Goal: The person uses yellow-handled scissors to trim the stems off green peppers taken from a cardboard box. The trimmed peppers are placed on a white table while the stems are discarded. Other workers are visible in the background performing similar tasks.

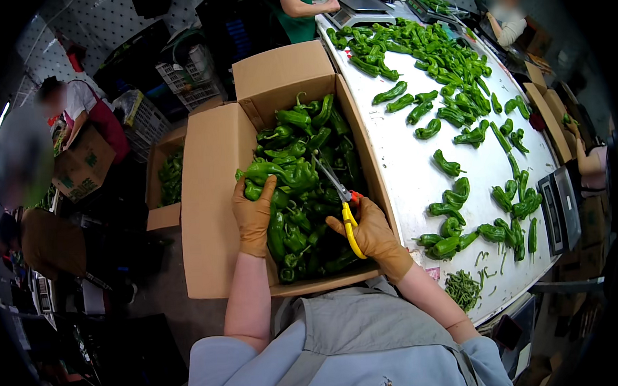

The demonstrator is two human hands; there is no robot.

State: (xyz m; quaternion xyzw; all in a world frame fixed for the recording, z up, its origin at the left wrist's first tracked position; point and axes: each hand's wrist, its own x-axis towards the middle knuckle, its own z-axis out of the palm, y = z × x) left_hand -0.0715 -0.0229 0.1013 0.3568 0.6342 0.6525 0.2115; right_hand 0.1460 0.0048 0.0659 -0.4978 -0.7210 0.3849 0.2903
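Both of my hands wear tan rubber gloves over an open cardboard box (213,197) filled with green peppers (295,230). My left hand (254,211) holds a green pepper (266,171) between thumb and fingers at the box's left side. In my right hand (375,231) is a pair of scissors (348,217) with yellow and red handles; their metal blades point up and left over the peppers. To the right, a white table (401,178) bears many loose green peppers (432,48), with a small pile of cut stems (463,290) near its lower edge.
Digital scales stand at the table's far end (360,9) and right edge (560,208). A person in a green apron (299,17) works beyond the box. Other people are at left and upper right. A smaller box of peppers (156,199) and plastic crates (187,76) lie left.
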